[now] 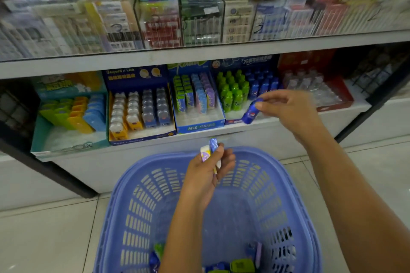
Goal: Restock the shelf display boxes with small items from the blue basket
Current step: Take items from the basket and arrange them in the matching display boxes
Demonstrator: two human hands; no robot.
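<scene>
Blue and bottle-shaped, the small item hangs tilted from your right hand, pinched by its cap between thumb and fingertips, just in front of the display box of green and blue bottles. Your left hand is clenched on two flat packets, one pale, one blue, poking up above the fingers. Below both grips sits the blue basket on the floor, a few loose items at its bottom. Left of the right grip, neighbouring boxes on the shelf hold rows of coloured packs.
</scene>
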